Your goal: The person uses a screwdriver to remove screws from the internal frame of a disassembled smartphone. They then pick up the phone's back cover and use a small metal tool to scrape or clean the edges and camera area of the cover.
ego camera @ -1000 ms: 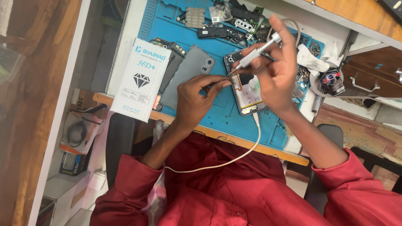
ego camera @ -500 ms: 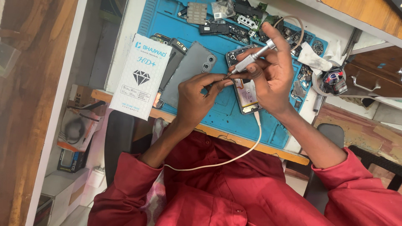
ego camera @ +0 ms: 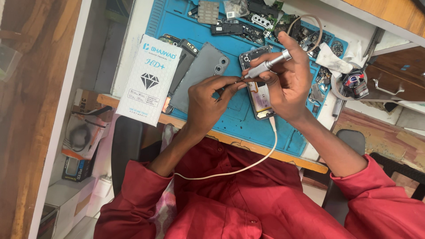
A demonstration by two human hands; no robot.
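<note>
An opened phone (ego camera: 259, 95) lies on the blue work mat (ego camera: 239, 119), with a white cable (ego camera: 248, 166) plugged into its near end. My right hand (ego camera: 287, 84) grips a slim silver screwdriver (ego camera: 265, 67) above the phone. Fingertips of my left hand (ego camera: 208, 99) pinch at the screwdriver's tip; whether a small part sits between them is too small to tell. A grey phone back cover (ego camera: 201, 73) lies just left of my left hand.
A white flat box (ego camera: 150, 79) rests on the mat's left edge over another phone. Loose phone parts and circuit boards (ego camera: 248, 20) crowd the mat's far side. Rolls of tape and tissue (ego camera: 349, 75) sit at the right. Drawers and boxes stand on both sides.
Both hands drifted slightly left over the phone; my left fingertips have closed in on the screwdriver's tip. The screwdriver lies a little flatter.
</note>
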